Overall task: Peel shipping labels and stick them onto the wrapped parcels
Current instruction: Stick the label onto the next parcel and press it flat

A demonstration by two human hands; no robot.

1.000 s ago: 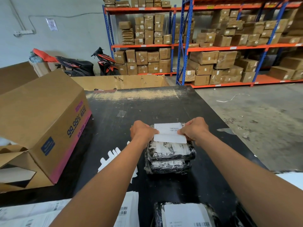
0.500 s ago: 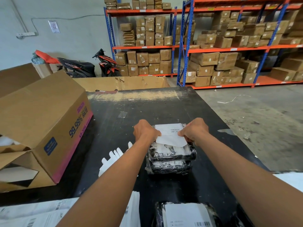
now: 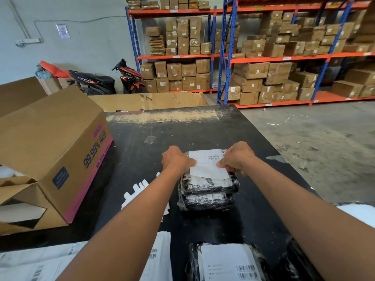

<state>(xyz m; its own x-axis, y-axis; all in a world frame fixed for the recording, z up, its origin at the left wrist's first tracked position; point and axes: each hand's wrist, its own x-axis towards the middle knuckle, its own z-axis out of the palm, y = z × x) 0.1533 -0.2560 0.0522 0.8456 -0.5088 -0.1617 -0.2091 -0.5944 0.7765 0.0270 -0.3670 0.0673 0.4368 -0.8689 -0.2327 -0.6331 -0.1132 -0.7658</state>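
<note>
Fingers of left hand and right hand pinch the shipping label's side edges, thin, limp paper, above the plastic-wrapped parcel stack beneath them.

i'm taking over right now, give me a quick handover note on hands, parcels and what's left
The left hand pinches the label at its left edge; the right hand pinches its right edge.
The label lies over the top parcel of two stacked on the table; whether it is stuck cannot be told.
Done: the near parcel bears a label.
Left: probably press this label flat; the lower parcel has its top hidden, so check it. Sheets lie near left.
</note>
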